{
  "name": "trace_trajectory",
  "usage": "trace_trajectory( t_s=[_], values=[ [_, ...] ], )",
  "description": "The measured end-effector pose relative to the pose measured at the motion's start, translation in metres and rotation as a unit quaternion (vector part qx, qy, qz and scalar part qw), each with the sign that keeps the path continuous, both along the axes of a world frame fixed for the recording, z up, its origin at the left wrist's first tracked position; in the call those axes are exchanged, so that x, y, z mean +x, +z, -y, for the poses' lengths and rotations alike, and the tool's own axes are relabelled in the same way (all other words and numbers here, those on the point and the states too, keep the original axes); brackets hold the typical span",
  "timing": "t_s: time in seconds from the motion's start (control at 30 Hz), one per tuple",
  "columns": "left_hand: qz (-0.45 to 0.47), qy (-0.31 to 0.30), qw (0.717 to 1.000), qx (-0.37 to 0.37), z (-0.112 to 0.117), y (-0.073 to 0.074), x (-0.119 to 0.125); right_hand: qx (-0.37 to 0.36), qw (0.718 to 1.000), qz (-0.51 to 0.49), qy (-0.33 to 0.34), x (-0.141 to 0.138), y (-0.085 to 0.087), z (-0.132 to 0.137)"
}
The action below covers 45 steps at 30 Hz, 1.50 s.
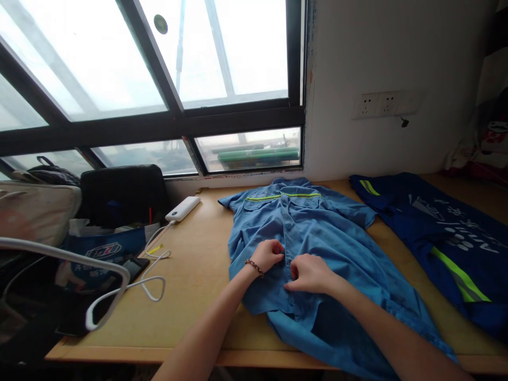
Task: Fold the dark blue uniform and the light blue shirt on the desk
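A white power bank [184,208] lies near the window [159,90].

We can make out no word with certainty, though on the dark navy cloth garment with yellow-green and grey reflective bands [413,211] we see large white lettering, slanted and distorted, beside a white cluster of petal-like ovals [459,238]. On the blue bag with a pale upper edge [130,246] we find a white outlined emblem [103,250] above pale Chinese-looking characters too blurred for us to read. We also see a round dark-green and yellowish sticker [161,24] on the window glass, its marking too small to decipher.
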<state>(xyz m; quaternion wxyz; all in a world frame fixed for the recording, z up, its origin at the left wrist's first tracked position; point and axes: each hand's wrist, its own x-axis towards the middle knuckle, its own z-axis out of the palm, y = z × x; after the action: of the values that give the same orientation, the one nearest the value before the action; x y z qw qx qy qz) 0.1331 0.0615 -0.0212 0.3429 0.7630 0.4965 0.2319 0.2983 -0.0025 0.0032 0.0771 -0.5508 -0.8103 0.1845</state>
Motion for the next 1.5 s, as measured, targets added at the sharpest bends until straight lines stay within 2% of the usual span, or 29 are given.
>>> trace_trajectory(
  t_s=[0.1,0.17,0.27,0.37,0.43,0.5,0.53,0.57,0.6,0.67,0.7,0.73,0.77,0.83,1.03,1.27,1.5],
  values=[
    [-0.009,-0.002,1.000,0.016,0.001,0.001,0.001,0.073,0.996,0.006,-0.055,-0.008,0.001,0.007],
    [-0.011,-0.004,1.000,0.021,0.001,0.000,0.001,0.084,0.994,0.006,-0.065,-0.010,0.001,0.009],
    [-0.008,-0.008,1.000,0.017,0.001,-0.001,0.000,0.064,0.996,-0.003,-0.057,-0.011,0.000,0.011],
    [0.015,-0.011,1.000,-0.006,0.001,-0.002,0.001,0.048,0.995,-0.020,-0.081,-0.009,-0.004,0.007],
    [0.049,-0.003,0.998,-0.038,0.001,-0.001,0.002,0.024,0.992,-0.066,-0.106,-0.008,-0.008,0.001],
    [0.099,0.009,0.992,-0.083,0.001,0.002,0.003,-0.031,0.977,-0.162,-0.137,-0.005,-0.011,-0.008],
    [0.129,0.013,0.986,-0.105,0.002,0.003,0.004,-0.077,0.957,-0.231,-0.158,-0.003,-0.011,-0.013],
    [0.160,0.014,0.979,-0.123,0.002,0.005,0.005,-0.129,0.925,-0.309,-0.179,-0.001,-0.011,-0.017],
    [0.189,0.016,0.972,-0.137,0.002,0.007,0.006,-0.183,0.880,-0.392,-0.195,0.001,-0.010,-0.021],
    [0.238,0.020,0.959,-0.155,0.002,0.012,0.006,-0.271,0.773,-0.538,-0.198,0.005,-0.008,-0.025],
    [0.256,0.022,0.953,-0.162,0.003,0.014,0.007,-0.298,0.726,-0.592,-0.185,0.006,-0.007,-0.026],
    [0.272,0.023,0.947,-0.169,0.003,0.016,0.007,-0.313,0.690,-0.631,-0.168,0.008,-0.005,-0.026],
    [0.285,0.023,0.942,-0.174,0.004,0.019,0.007,-0.321,0.665,-0.657,-0.152,0.008,-0.004,-0.026],
    [0.308,0.018,0.934,-0.182,0.006,0.023,0.007,-0.324,0.639,-0.685,-0.132,0.008,-0.003,-0.025],
    [0.347,0.010,0.920,-0.183,0.011,0.032,0.007,-0.302,0.621,-0.711,-0.134,0.006,-0.006,-0.026],
    [0.352,0.005,0.919,-0.175,0.012,0.031,0.007,-0.293,0.607,-0.729,-0.119,0.006,-0.004,-0.026],
    [0.348,0.024,0.926,-0.144,0.013,0.033,0.008,-0.257,0.634,-0.716,-0.140,0.005,-0.005,-0.025]
  ],
)
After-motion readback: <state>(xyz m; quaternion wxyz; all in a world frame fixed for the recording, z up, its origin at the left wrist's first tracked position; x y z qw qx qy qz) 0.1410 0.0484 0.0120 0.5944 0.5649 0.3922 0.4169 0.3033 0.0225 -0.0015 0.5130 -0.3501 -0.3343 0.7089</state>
